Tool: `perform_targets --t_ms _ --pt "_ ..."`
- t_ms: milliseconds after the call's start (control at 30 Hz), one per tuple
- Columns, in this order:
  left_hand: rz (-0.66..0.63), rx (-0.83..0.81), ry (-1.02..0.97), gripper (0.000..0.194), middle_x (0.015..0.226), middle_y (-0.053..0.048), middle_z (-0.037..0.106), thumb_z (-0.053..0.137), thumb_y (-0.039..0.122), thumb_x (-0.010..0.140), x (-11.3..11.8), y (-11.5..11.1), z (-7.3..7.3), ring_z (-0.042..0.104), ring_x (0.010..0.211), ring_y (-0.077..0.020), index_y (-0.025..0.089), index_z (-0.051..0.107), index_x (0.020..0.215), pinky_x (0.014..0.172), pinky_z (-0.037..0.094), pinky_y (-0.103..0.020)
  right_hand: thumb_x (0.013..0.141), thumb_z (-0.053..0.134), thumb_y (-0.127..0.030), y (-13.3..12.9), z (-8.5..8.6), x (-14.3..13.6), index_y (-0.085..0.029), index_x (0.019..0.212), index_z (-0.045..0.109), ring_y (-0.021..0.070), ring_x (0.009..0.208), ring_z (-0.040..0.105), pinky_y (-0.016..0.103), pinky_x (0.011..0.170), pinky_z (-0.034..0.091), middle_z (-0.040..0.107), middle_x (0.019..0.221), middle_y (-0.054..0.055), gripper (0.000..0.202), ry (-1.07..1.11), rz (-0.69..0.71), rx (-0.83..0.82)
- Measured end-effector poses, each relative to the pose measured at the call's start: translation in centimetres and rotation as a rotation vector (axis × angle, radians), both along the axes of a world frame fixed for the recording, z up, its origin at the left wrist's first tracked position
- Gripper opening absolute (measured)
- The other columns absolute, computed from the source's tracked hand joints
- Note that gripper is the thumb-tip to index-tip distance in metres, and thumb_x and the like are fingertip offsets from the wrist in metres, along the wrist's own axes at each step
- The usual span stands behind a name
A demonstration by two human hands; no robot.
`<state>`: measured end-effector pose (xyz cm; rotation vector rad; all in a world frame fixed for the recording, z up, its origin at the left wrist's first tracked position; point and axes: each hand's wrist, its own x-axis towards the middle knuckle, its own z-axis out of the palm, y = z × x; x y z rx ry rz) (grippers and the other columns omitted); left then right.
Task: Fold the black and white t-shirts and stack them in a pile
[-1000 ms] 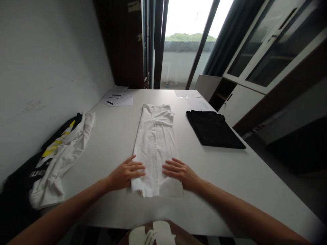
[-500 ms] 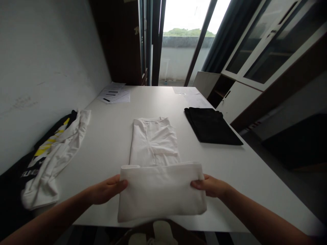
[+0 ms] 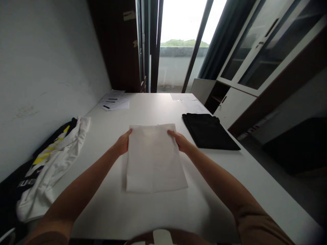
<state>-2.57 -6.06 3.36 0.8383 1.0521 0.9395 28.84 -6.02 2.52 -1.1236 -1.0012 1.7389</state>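
Observation:
A white garment [image 3: 155, 163], folded into a flat rectangle, lies in the middle of the white table [image 3: 107, 217]. My left hand [image 3: 123, 142] grips its far left corner, with the thumb on top. At the far right corner, my right hand [image 3: 178, 139] pinches the cloth between thumb and fingers. The fingers under the cloth are hidden on both sides.
Black folded cloth [image 3: 211, 132] lies on the right of the table. At the left edge is a heap of clothes [image 3: 53, 160] in white, black and yellow. Papers [image 3: 114, 101] lie at the back left, and more sheets [image 3: 189, 102] at the back right.
Both hands have moved forward, away from my body, carrying the upper edge of the white cloth over. The garment now lies folded over itself, its far part covered.

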Motion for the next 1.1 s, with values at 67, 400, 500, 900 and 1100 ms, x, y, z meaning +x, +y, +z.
perform_targets --t_ms 67,400,500,900,1100 --pt "0.055 0.063 0.112 0.049 0.102 -0.017 0.076 0.048 0.050 0.102 0.5 2.6 -0.2 0.074 0.096 -0.0282 0.008 0.068 0.116 0.092 0.059 -0.040 0.090 0.072 -0.047 3.2 -0.2 -0.3 -0.015 0.106 0.067 0.0267 0.082 0.074 0.040 0.083 0.063 0.076 0.086 0.012 0.037 -0.021 -0.009 0.030" --pt "0.267 0.477 0.841 0.048 0.148 -0.020 0.050 0.061 0.035 0.092 2.8 8.0 -4.0 0.031 0.149 -0.0368 0.018 0.056 0.138 0.120 0.028 -0.053 0.102 0.050 -0.035 10.4 -3.4 -2.8 -0.015 0.141 0.058 0.0303 0.131 0.052 0.042 0.111 0.042 0.060 0.139 0.017 0.044 -1.224 -0.376 0.624" --pt "0.058 0.665 1.006 0.046 0.155 -0.012 0.047 0.067 0.035 0.088 4.2 6.1 -6.9 0.031 0.150 -0.0338 0.024 0.065 0.132 0.126 0.017 -0.049 0.106 0.040 -0.035 8.8 -5.6 -3.7 -0.017 0.146 0.055 0.0263 0.136 0.047 0.038 0.116 0.038 0.055 0.146 0.014 0.047 -1.301 -0.183 0.864" --pt "-0.080 0.636 1.461 0.068 0.168 -0.013 0.029 0.046 0.058 0.099 0.6 8.2 -11.0 0.021 0.155 -0.0387 0.024 0.043 0.157 0.123 0.014 -0.061 0.106 0.036 -0.058 8.4 -8.7 -2.4 -0.027 0.160 0.037 0.0275 0.157 0.017 0.048 0.125 0.016 0.021 0.170 0.008 0.063 -1.499 0.184 0.750" --pt "0.085 0.602 1.551 0.067 0.161 -0.021 0.038 0.045 0.045 0.100 -0.6 5.9 -10.6 0.035 0.148 -0.0350 0.012 0.039 0.158 0.123 0.023 -0.050 0.104 0.046 -0.049 5.6 -7.4 -0.9 -0.020 0.152 0.049 0.0307 0.148 0.035 0.045 0.118 0.030 0.039 0.161 0.016 0.056 -1.568 -0.097 0.671"
